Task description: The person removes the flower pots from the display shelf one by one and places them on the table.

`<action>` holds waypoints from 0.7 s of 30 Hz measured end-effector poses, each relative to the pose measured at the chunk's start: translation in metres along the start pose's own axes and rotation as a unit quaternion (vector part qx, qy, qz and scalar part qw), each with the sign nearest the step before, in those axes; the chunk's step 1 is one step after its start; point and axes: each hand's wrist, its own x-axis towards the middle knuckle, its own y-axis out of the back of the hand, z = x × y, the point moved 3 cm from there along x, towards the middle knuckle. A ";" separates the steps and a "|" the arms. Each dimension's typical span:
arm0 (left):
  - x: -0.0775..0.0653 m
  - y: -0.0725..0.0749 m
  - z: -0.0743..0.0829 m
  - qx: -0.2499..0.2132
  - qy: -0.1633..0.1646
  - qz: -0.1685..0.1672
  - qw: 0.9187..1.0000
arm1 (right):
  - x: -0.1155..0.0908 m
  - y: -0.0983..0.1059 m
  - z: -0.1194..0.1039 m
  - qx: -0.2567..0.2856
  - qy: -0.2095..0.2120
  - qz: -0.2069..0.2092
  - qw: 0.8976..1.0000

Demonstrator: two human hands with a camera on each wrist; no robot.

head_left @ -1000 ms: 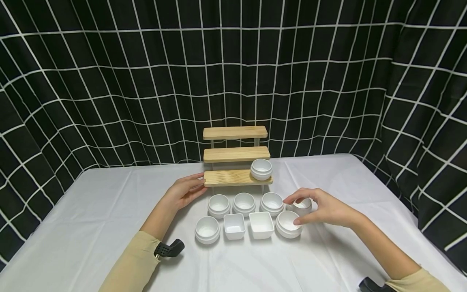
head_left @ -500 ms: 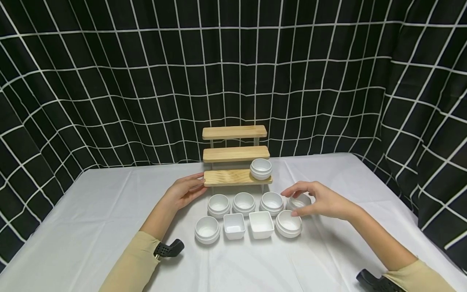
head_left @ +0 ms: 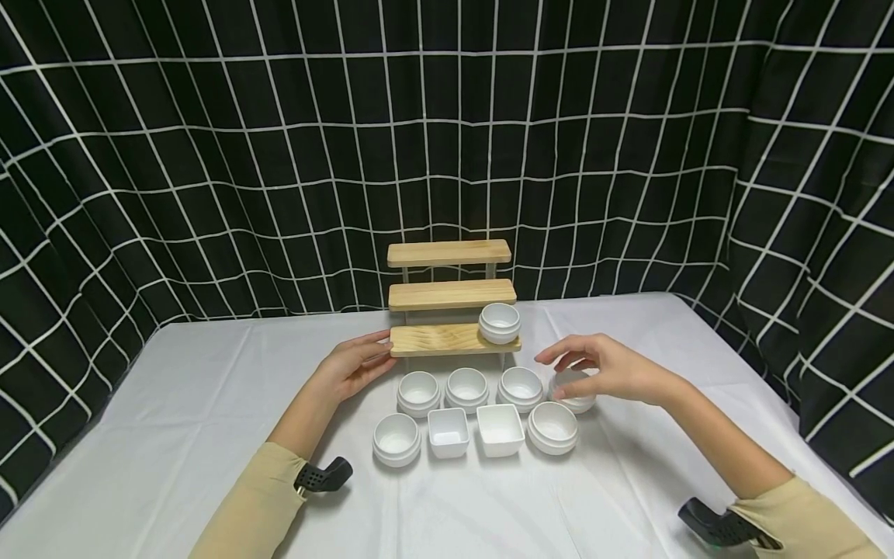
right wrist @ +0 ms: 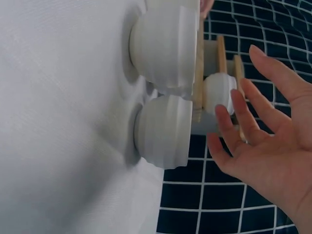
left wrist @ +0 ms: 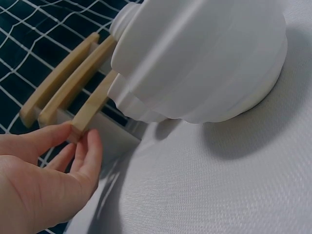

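A three-tier wooden display stand [head_left: 436, 340] stands at the back of the table. My left hand [head_left: 355, 368] pinches the left end of its lowest board, thumb on top and fingers beneath, as the left wrist view shows. One white round bowl [head_left: 500, 324] sits at that board's right end. My right hand [head_left: 618, 374] hovers with fingers spread and relaxed over the rear right bowl [head_left: 583, 404], partly hiding it. Just in front of this stands another round bowl [head_left: 553, 428]. In the right wrist view nothing lies between the fingers [right wrist: 273, 114].
Two rows of white bowls stand before the stand. The rear row has round ones [head_left: 419, 394]; the front row includes two square bowls [head_left: 448, 433] between round ones. A white cloth [head_left: 447, 512] covers the table, and a black grid curtain [head_left: 447, 147] hangs behind.
My right hand has risen and drawn back toward the stand, its thumb leaving the front right bowl. The left hand stays on the board, and the bowls have not moved.
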 end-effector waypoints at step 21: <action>0.001 0.000 0.000 0.000 0.003 0.002 1.000 | 0.009 0.013 -0.007 0.018 -0.009 -0.014 1.000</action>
